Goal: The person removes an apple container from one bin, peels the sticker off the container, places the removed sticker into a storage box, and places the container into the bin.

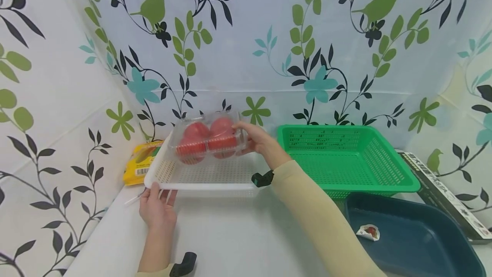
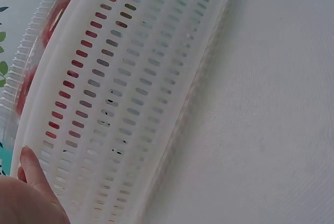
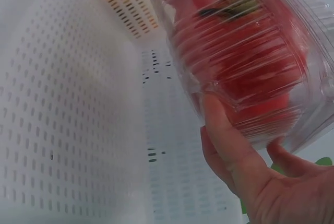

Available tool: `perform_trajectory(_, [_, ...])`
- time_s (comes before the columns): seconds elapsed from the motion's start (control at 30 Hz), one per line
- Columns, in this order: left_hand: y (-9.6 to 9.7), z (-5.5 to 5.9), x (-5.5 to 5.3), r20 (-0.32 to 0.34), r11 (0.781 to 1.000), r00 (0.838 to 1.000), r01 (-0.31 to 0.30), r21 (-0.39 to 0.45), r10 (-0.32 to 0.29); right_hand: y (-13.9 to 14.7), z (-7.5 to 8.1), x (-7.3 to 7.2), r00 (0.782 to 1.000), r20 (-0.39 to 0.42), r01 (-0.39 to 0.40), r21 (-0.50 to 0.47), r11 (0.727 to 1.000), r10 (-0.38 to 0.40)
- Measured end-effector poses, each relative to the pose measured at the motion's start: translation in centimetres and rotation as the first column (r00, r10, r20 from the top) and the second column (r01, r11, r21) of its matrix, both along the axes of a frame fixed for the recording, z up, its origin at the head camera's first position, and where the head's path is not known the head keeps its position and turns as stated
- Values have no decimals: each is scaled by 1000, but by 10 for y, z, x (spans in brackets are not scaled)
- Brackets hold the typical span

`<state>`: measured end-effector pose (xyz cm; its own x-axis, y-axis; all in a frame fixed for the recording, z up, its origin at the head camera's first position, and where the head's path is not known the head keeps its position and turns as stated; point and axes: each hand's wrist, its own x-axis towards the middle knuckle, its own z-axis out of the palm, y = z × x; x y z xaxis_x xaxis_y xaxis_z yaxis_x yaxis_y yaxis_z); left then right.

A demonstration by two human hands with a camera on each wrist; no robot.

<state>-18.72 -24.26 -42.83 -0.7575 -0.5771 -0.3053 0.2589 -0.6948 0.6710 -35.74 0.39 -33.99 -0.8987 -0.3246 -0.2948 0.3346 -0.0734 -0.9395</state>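
A clear plastic clamshell of tomatoes is tilted above the white perforated basket. My right hand grips the clamshell by its right end. In the right wrist view, fingers and thumb hold the clear pack, where a green stem shows on a red tomato. My left hand holds the white basket's front left corner, its thumb on the rim and its fingers below. The left wrist view shows the basket's slotted side wall with red showing through the slots; only part of the left hand appears there.
To the right stands a green basket, with a dark blue tray in front holding a small white-and-red piece. A long dark box lies at far right. A yellow packet sits left of the white basket.
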Motion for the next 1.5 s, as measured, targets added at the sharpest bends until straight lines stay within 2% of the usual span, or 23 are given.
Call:
perform_trajectory(0.37, [3,-4,-3,16,999,1000,-10,-31,11,-4,-15,-8,998,9,-64,130,989,63])
perform_trajectory(0.63, [5,-8,-3,-44,1000,999,-24,-17,23,-4,-24,-10,990,27,-143,174,974,140])
perform_trajectory(0.93, [6,-10,-1,-49,999,998,-40,-26,38,0,-29,-11,961,17,-270,295,916,278])
perform_trajectory(1.17, [6,-9,0,-33,999,999,-34,-18,33,1,-29,-5,972,31,-231,317,920,233])
perform_trajectory(1.4, [7,-8,-1,-36,999,998,-43,-29,42,-1,-31,-5,963,18,-260,339,904,270])
perform_trajectory(1.5, [7,-8,-1,-32,999,999,-40,-29,39,-2,-32,-6,965,32,-258,320,911,262])
